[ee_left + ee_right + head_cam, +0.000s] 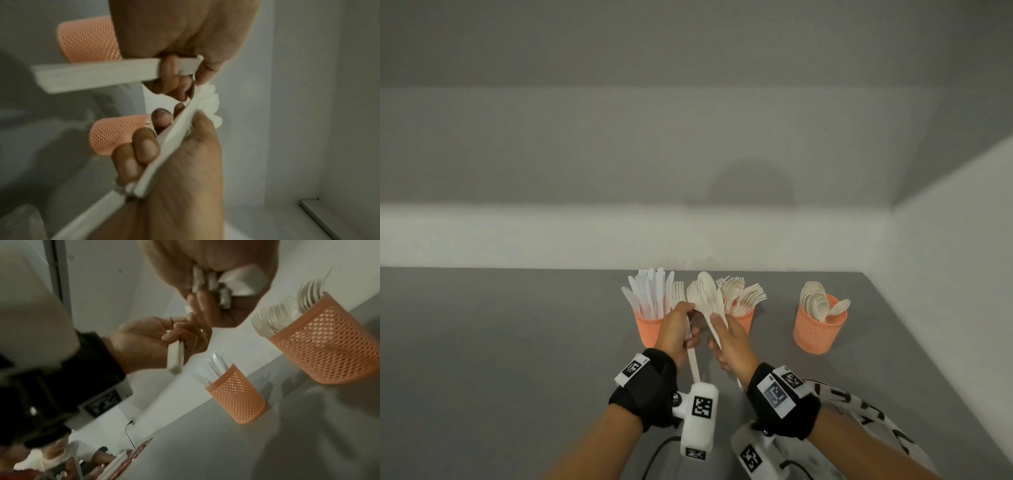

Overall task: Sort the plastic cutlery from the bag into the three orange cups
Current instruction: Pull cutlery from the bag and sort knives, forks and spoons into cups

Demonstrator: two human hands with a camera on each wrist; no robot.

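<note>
Three orange mesh cups stand in a row: the left cup [649, 327] holds knives, the middle cup [743, 320] forks, the right cup [818, 330] spoons. In front of them my right hand [732, 342] grips a fanned bunch of white cutlery [705, 298], a spoon and forks among it. My left hand [679, 325] pinches one white handle [693, 365] beside that bunch. The right wrist view shows the knife cup [236, 394], the fork cup [329, 345], and the bunch's handle ends [222, 285] inside my curled right hand [216, 313].
The white bag with black print [859, 411] lies on the grey table [500, 342] under my right forearm. A white wall runs behind the cups and along the right side. Black cables trail at the near edge.
</note>
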